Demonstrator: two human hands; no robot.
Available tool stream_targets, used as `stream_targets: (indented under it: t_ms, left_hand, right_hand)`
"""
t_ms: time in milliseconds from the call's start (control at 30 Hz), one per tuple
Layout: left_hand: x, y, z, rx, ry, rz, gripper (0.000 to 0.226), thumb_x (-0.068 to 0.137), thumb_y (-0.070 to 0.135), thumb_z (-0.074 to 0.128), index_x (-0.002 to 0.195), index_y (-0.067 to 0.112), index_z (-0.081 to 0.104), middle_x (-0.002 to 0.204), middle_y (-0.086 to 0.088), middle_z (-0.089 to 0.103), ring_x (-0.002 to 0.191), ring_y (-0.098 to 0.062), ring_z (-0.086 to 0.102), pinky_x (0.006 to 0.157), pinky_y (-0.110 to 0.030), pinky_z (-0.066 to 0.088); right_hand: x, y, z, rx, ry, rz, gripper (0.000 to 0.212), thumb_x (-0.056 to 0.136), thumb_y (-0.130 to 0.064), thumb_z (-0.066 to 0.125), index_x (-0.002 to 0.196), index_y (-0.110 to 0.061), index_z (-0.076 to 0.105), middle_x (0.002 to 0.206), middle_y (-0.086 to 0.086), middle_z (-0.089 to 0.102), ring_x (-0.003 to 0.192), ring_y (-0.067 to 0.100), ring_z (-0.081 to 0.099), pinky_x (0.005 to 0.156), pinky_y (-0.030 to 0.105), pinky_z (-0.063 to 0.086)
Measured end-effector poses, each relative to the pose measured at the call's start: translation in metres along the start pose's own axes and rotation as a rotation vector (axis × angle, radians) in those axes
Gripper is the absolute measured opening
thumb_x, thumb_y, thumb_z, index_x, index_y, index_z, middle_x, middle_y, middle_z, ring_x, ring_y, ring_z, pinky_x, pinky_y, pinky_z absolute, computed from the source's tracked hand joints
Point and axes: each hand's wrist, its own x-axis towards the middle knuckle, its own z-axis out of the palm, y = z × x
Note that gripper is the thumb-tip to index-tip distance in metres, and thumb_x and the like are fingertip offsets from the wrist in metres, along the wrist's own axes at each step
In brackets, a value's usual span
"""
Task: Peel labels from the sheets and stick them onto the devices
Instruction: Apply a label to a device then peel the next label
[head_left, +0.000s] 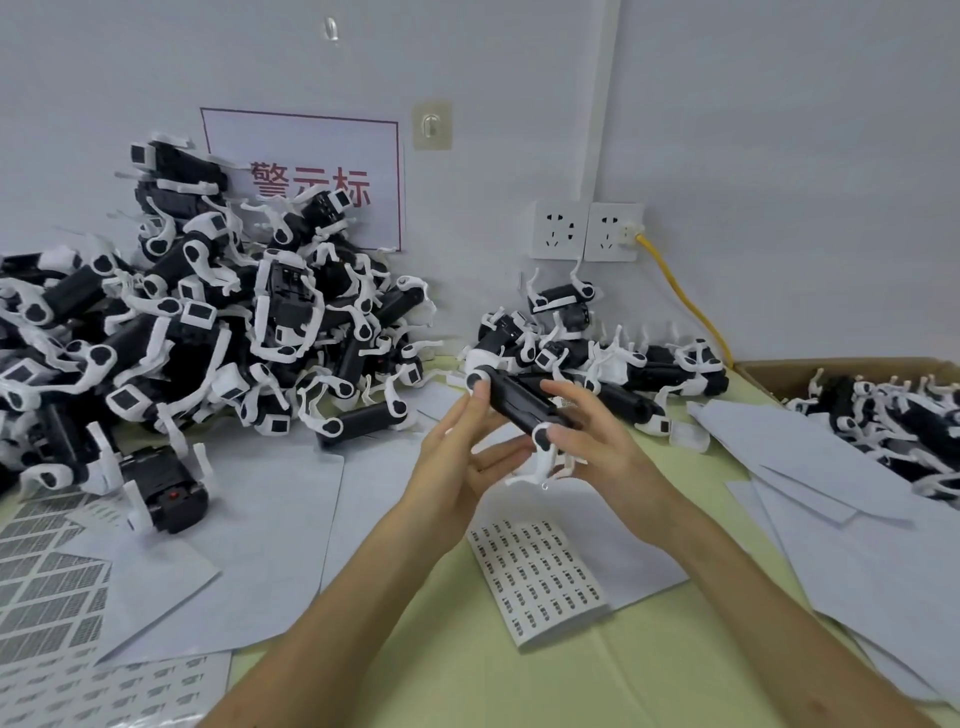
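Above the table I hold a black-and-white device (519, 402) between both hands. My left hand (462, 457) supports it from the left, fingertips on its white end cap and thumb under the body. From the right, my right hand (592, 436) grips the device's near end, with a small label (562, 401) at its fingertips on the black body. A label sheet (540, 577) with rows of small printed labels lies on the table just below my hands.
A big heap of like devices (197, 332) fills the left. A smaller heap (597, 358) lies behind my hands, and a cardboard box (769, 371) with more stands at right. Blank backing sheets (857, 499) and other label sheets (47, 587) cover the green table (623, 670).
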Motion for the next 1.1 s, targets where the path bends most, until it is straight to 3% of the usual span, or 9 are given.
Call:
stream_targets:
  t_ms: [167,267,333,467,600,667,800,967,1100]
  left_hand:
    - [0.003,0.009,-0.011,0.026,0.069,0.041,0.050,0.096,0.047,0.068,0.134,0.014,0.067,0.125,-0.010,0.075,0.111,-0.031,0.074,0.093,-0.036,0.061]
    - [0.006,0.014,-0.016,0.197,0.202,0.019,0.047,0.086,0.050,0.078,0.119,0.017,0.074,0.095,-0.004,0.071,0.080,-0.020,0.074,0.070,-0.029,0.060]
    - [0.008,0.013,-0.018,0.330,0.284,0.013,0.043,0.084,0.058,0.076,0.111,0.024,0.076,0.083,0.000,0.058,0.070,-0.015,0.064,0.065,-0.027,0.054]
    - [0.013,0.007,-0.023,0.531,0.303,-0.030,0.055,0.091,0.071,0.058,0.119,0.024,0.066,0.106,0.000,0.066,0.089,-0.015,0.066,0.081,-0.033,0.052]
    - [0.017,-0.011,-0.031,1.497,0.330,0.062,0.077,0.092,0.073,0.054,0.151,0.024,0.043,0.149,-0.004,0.052,0.137,-0.023,0.047,0.108,-0.047,0.041]
    - [0.016,-0.018,-0.032,1.675,0.223,-0.015,0.087,0.091,0.077,0.051,0.157,0.023,0.034,0.158,-0.003,0.044,0.147,-0.025,0.036,0.115,-0.052,0.029]
    - [0.017,-0.016,-0.036,1.670,0.114,-0.021,0.079,0.081,0.071,0.069,0.143,0.026,0.048,0.144,0.004,0.053,0.137,-0.021,0.043,0.115,-0.048,0.027]
    - [0.016,-0.007,-0.029,1.323,0.143,0.121,0.052,0.071,0.041,0.090,0.099,0.030,0.048,0.102,0.012,0.061,0.099,-0.018,0.058,0.093,-0.041,0.043]
    - [0.018,-0.003,-0.031,1.442,0.148,0.146,0.038,0.077,0.043,0.086,0.100,0.022,0.065,0.106,0.006,0.056,0.104,-0.022,0.054,0.090,-0.041,0.044]
  right_hand:
    - [0.003,0.004,0.004,-0.003,0.154,-0.065,0.058,0.074,-0.043,0.079,0.128,-0.030,0.061,0.118,0.011,0.069,0.099,0.020,0.066,0.076,0.032,0.055]
    - [0.004,0.004,-0.003,0.049,0.291,-0.109,0.057,0.068,-0.048,0.077,0.119,-0.025,0.063,0.100,0.010,0.071,0.090,0.028,0.063,0.073,0.039,0.046]
    - [0.006,0.003,-0.009,0.065,0.340,-0.117,0.055,0.068,-0.048,0.076,0.116,-0.024,0.065,0.097,0.008,0.069,0.089,0.031,0.062,0.071,0.038,0.044]
    - [0.009,0.006,-0.010,0.000,0.439,-0.121,0.051,0.068,-0.051,0.077,0.110,-0.024,0.067,0.092,-0.008,0.073,0.085,0.016,0.066,0.063,0.028,0.049]
    - [0.013,0.017,-0.016,-0.184,0.573,-0.030,0.037,0.081,-0.041,0.084,0.107,-0.028,0.061,0.103,-0.005,0.073,0.098,0.021,0.070,0.082,0.045,0.058]
    - [0.014,0.022,-0.020,-0.314,0.615,0.014,0.040,0.083,-0.041,0.083,0.110,-0.026,0.058,0.109,-0.007,0.068,0.106,0.025,0.067,0.092,0.053,0.056]
    - [0.013,0.024,-0.023,-0.432,0.646,0.022,0.049,0.082,-0.043,0.082,0.116,-0.024,0.052,0.110,-0.011,0.060,0.112,0.022,0.060,0.093,0.044,0.051]
    - [0.013,0.023,-0.027,-0.505,0.620,0.001,0.046,0.083,-0.035,0.081,0.117,-0.025,0.050,0.118,-0.007,0.058,0.113,0.016,0.054,0.088,0.035,0.043]
    - [0.014,0.028,-0.028,-0.558,0.550,0.022,0.041,0.088,-0.026,0.076,0.119,-0.023,0.051,0.121,-0.001,0.058,0.103,0.004,0.056,0.069,0.008,0.041]
